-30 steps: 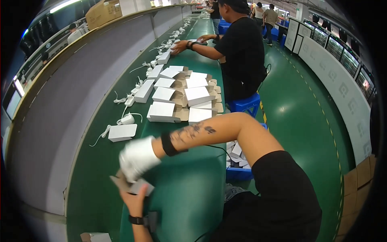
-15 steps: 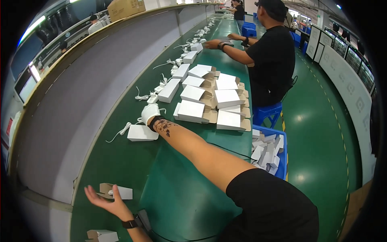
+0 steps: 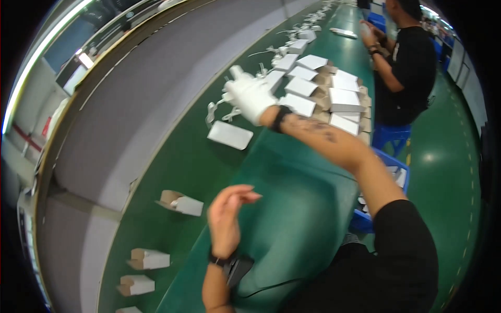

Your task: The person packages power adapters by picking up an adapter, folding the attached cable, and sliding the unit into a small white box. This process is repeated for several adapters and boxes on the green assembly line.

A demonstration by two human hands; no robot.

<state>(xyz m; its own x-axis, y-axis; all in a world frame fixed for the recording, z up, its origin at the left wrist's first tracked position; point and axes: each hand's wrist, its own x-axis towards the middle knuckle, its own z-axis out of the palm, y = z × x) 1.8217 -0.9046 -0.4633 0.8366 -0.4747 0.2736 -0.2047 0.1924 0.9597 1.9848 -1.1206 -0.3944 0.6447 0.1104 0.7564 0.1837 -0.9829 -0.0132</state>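
My right hand (image 3: 251, 96), in a white glove, is stretched forward over the green belt (image 3: 292, 219). It is closed around a small white adapter (image 3: 237, 72), and a white cable (image 3: 215, 111) trails below it. A flat white box (image 3: 229, 135) lies just under that hand. My left hand (image 3: 228, 214) is bare, with a dark band on the wrist. It hovers over the belt with fingers loosely curled and nothing in it. The nearest thing to it is a small white box with an open brown flap (image 3: 180, 203), lying to its left.
Rows of flat white boxes (image 3: 318, 91) cover the belt beyond my right hand. A person in a black shirt (image 3: 409, 68) works at the far right. A blue bin (image 3: 389, 175) stands beside the belt. More small open boxes (image 3: 148, 259) lie at the lower left. A grey wall (image 3: 120, 115) lines the belt's left side.
My left hand has let go of the small open box, which now lies on the belt. My right hand has risen from the belt with the white adapter in it.
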